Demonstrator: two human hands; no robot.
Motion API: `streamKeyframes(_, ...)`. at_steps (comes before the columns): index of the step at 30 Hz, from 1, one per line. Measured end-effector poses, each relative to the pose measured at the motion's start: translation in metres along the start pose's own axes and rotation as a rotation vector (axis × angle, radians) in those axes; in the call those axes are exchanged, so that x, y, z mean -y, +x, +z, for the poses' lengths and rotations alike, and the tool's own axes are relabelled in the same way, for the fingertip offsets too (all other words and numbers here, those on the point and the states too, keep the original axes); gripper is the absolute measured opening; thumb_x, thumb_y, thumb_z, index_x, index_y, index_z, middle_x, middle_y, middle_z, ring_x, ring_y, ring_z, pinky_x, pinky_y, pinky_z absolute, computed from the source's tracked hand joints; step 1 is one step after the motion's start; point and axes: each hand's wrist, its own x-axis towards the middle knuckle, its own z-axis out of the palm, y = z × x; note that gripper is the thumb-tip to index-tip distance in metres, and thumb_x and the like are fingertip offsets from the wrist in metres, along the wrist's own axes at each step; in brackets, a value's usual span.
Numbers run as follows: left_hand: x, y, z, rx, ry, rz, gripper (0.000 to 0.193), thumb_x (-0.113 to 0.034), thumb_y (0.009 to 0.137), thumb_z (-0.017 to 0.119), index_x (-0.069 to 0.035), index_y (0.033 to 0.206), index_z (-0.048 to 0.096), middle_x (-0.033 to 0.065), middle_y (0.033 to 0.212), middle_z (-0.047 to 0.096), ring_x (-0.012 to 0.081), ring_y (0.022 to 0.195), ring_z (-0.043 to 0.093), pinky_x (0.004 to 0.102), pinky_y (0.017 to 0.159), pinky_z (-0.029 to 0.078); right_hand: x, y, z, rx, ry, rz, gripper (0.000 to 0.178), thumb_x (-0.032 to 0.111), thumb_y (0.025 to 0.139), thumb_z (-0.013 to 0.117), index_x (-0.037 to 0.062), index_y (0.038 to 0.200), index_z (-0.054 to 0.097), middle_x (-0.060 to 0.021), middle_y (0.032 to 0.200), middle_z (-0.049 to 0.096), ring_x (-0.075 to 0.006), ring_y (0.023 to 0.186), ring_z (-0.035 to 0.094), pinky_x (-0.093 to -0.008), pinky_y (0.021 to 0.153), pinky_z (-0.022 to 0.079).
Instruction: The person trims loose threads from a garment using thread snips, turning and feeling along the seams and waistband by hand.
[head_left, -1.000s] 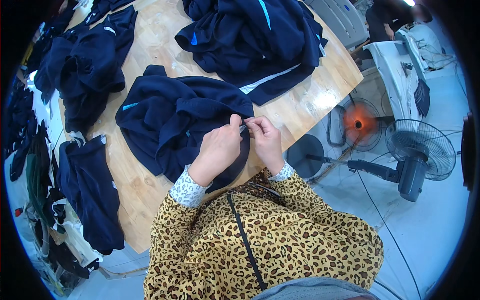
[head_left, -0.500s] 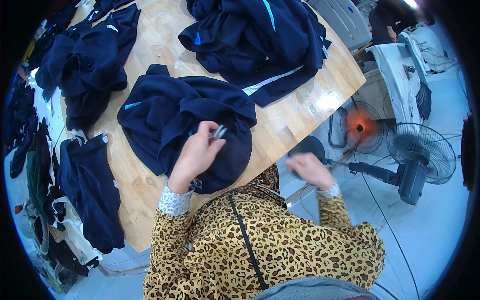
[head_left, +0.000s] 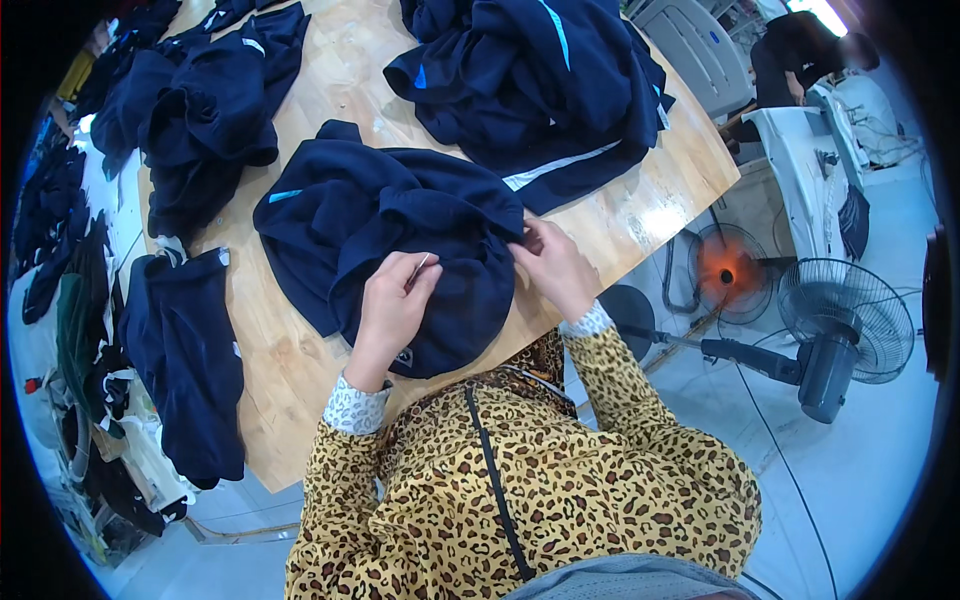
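Observation:
A navy blue garment (head_left: 330, 230) with a light-blue strip lies bunched on the wooden table (head_left: 290, 420) in front of me. My left hand (head_left: 388, 312) is closed over the near part of the garment, around small thread snips (head_left: 420, 266); only a thin metal bit shows past the fingers. At the garment's right edge, my right hand (head_left: 560, 272) pinches the cloth between thumb and fingers.
A larger navy garment pile (head_left: 560, 90) lies at the back, and more dark clothes (head_left: 210, 110) are at the left. Another navy piece (head_left: 185, 350) hangs over the table's left edge. Right of the table stand a grey fan (head_left: 830, 330) and an orange-centred fan (head_left: 728, 275). A person (head_left: 800, 60) bends farther back.
My right hand has come from beside the table onto the garment's right edge and grips it. My left hand has turned and lowered slightly, the snips' blades showing less.

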Motion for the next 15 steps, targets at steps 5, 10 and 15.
streamKeyframes(5, 0.008, -0.024, 0.011, 0.105, 0.349, 0.1, 0.034, -0.024, 0.075, 0.071, -0.006, 0.103, 0.064, 0.0099, 0.1, 0.061, 0.0305, 0.082, 0.063, 0.0366, 0.071, 0.052, -0.009, 0.027, -0.003, 0.152, 0.741, 0.448, 0.019, 0.017, 0.087, 0.056, 0.0044, 0.1, 0.063, -0.0017, 0.082, 0.066, -0.0115, 0.068, 0.059, -0.0277, 0.062, 0.046)
streamKeyframes(10, 0.026, -0.027, 0.006, 0.121, 0.418, 0.155, 0.02, -0.011, 0.075, 0.067, -0.008, 0.094, 0.065, 0.0045, 0.093, 0.06, 0.0271, 0.076, 0.063, 0.0353, 0.066, 0.052, -0.02, 0.031, -0.034, 0.251, 1.608, 0.693, 0.023, 0.018, 0.089, 0.046, 0.0036, 0.101, 0.061, -0.0076, 0.1, 0.067, -0.0188, 0.088, 0.065, -0.0343, 0.079, 0.051)
streamKeyframes(15, 0.037, -0.024, -0.005, 0.115, 0.252, 0.15, 0.018, -0.002, 0.074, 0.065, -0.005, 0.091, 0.066, 0.0076, 0.09, 0.061, 0.0277, 0.077, 0.063, 0.0336, 0.068, 0.052, -0.018, 0.027, -0.036, 0.048, 1.541, 0.659, 0.029, 0.02, 0.091, 0.044, 0.0024, 0.111, 0.056, -0.0104, 0.106, 0.066, -0.0221, 0.093, 0.065, -0.0366, 0.082, 0.051)
